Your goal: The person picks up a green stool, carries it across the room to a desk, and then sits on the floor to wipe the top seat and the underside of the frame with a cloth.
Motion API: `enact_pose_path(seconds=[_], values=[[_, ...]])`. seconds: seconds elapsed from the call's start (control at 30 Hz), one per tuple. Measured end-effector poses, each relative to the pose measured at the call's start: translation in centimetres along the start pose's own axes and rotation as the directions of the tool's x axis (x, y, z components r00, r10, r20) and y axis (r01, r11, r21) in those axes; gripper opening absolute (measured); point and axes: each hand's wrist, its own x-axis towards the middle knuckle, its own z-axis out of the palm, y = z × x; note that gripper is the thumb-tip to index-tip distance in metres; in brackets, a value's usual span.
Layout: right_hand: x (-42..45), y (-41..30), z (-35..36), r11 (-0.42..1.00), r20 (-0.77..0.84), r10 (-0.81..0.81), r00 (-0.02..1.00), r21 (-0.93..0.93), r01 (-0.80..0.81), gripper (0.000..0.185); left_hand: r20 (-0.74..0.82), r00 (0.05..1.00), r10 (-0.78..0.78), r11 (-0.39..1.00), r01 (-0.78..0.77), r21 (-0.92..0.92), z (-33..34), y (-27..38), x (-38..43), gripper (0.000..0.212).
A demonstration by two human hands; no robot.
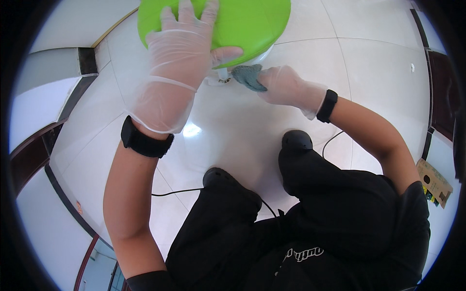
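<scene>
A round bright green cushioned seat (255,25) fills the top middle, cut off by the picture's top edge. My left hand (185,51), in a clear thin glove, lies flat on its left part with the fingers spread and the thumb along the near rim. Below the rim, part of a white leg with a foot or caster (222,78) shows. Just right of that leg, my right hand (282,83), gloved too, holds a bunched grey-green cloth (249,77) beneath the seat's near edge. The rest of the seat's base is hidden.
Glossy pale floor tiles (233,120) surround my black shoes. A thin black cable (178,192) runs over the floor near my feet. At the far right lies a brown cardboard piece (433,178). Walls with dark skirting (69,200) stand on both sides.
</scene>
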Motion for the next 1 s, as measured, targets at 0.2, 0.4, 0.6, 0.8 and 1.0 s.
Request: enact_pose_path(seconds=[0.2, 0.4, 0.6, 0.8, 1.0], values=[[1.0, 0.1, 0.0, 0.999, -0.059, -0.037, 0.998, -0.006, 0.037, 0.019, 0.002, 1.000, -0.001, 1.000, 0.001, -0.019, -0.2, -0.3, -0.1, 0.089], [-1.2, 2.2, -1.1, 0.994, -0.085, 0.106, 0.991, -0.019, -0.108, 0.016, 0.104, 0.994, -0.032, 0.996, 0.041, -0.085, -0.8, -0.3, -0.1, 0.091], [-0.9, 1.6, -0.1, 0.995, -0.024, 0.085, 0.996, -0.043, -0.086, 0.016, -0.026, 1.000, 0.012, 1.000, -0.012, -0.005, 0.1, -0.2, -0.1, 0.088], [0.9, -0.6, 0.7, 0.998, 0.040, -0.025, 0.999, -0.064, 0.028, 0.016, -0.018, 1.000, -0.007, 1.000, 0.007, -0.016, 0.2, -0.1, -0.2, 0.087], [-0.3, 0.9, 0.2, 0.991, 0.001, -0.024, 1.000, -0.132, 0.023, 0.016, 0.291, 0.954, -0.074, 0.981, 0.121, -0.150, -3.9, 1.3, 1.0, 0.096]])
